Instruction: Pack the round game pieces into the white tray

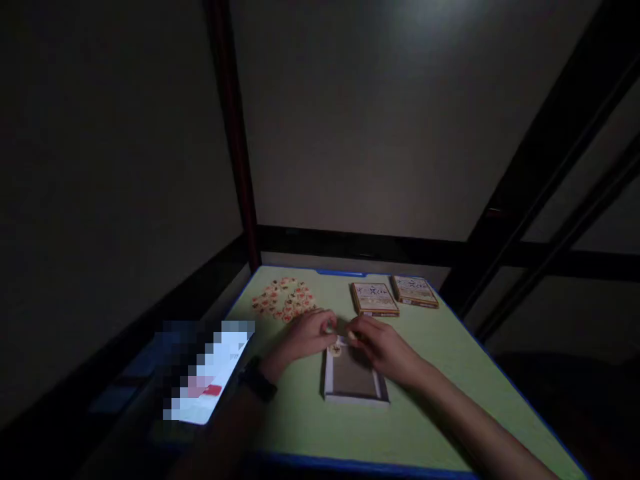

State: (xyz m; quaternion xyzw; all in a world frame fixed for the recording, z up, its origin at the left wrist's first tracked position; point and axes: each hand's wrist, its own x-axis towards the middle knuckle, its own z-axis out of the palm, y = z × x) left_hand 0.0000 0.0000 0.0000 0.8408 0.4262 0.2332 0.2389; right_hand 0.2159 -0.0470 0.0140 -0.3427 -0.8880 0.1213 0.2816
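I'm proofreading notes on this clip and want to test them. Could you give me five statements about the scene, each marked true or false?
1. Many round pieces lie loose on the green table, left of the printed boxes. True.
2. The dark wristband is on the right wrist. False: the dark wristband is on the left wrist.
3. A single round piece shows at the far left corner of the shallow tray. True.
4. Three printed boxes are in view. False: there are two.
5. Both hands are over the loose pieces. False: the left hand and right hand are at the tray.
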